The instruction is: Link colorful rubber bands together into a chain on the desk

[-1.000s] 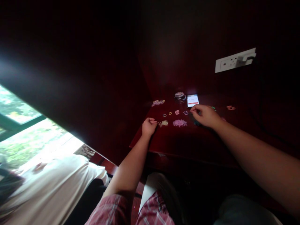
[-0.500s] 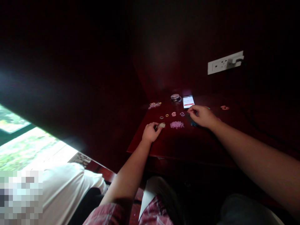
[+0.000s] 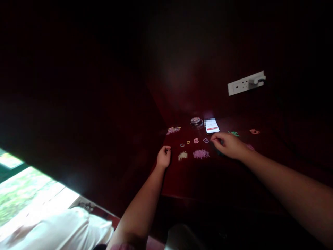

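Your right hand (image 3: 230,145) had its thumb and fingertips drawn close together just beside the purple loops (image 3: 205,140), though I could not tell whether that grip pinched a small piece or nothing. Your left hand (image 3: 163,157) was by the left edge of the desk (image 3: 179,182), fingers curled in toward the thumb, and there too I could not tell whether anything was held; the yellowish pile (image 3: 182,156) sat just to its right, apart from it, and the purple pile (image 3: 201,154) lay past that, between your two hands. To handle pieces this thin well, you seemed best served by using the fingertips alone and lifting from a pile's edge, so that neighbours were not dragged along. The pink loops (image 3: 196,140), yellow loop (image 3: 188,142) and grey-green loop (image 3: 182,145) lay in a loose row that a low wrist could easily have brushed out of line. The green pieces (image 3: 233,133) and the pink piece (image 3: 250,147) lay close around your right hand and wrist, where a slightly raised arm looked safer. Farther out, the lit phone (image 3: 212,128) lay just beyond your right hand, with the round jar (image 3: 196,121) near it, the mixed pile (image 3: 173,130) to the left and the orange piece (image 3: 254,131) to the right
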### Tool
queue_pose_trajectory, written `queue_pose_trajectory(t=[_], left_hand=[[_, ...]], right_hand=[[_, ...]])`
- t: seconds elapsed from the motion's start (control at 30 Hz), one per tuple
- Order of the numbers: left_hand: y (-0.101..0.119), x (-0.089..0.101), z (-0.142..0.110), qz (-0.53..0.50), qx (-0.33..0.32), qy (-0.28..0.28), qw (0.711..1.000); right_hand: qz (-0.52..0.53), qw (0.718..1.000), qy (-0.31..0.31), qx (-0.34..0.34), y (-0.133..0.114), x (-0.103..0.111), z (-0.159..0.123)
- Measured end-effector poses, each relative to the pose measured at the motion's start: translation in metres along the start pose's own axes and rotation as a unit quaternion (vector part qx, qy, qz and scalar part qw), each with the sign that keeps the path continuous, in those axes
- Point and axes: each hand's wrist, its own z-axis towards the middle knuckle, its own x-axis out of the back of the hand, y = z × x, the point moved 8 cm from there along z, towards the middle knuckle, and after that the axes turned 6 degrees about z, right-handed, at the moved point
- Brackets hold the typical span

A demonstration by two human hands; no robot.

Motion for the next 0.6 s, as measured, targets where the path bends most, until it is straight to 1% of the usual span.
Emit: queue_pose_trajectory(t=[0.13, 0.3, 0.47, 0.6], left_hand=[[0.0, -0.014, 0.027, 0.076, -0.03, -0.019, 0.996], [0.001, -0.035, 0.06, 0.131, -0.051, -0.033, 0.99], [-0.013, -0.052, 0.096, 0.145, -0.049, -0.033, 0.988], [-0.026, -0.064, 0.128, 0.148, -0.036, -0.024, 0.988]], right_hand=[[-0.021, 0.999, -0.033, -0.007, -0.006, -0.004, 0.001], [-0.038, 0.998, -0.048, -0.005, -0.01, -0.003, 0.0], [-0.076, 0.995, -0.065, 0.002, -0.018, -0.006, -0.001], [-0.084, 0.995, -0.054, -0.001, -0.021, -0.003, -0.002]])
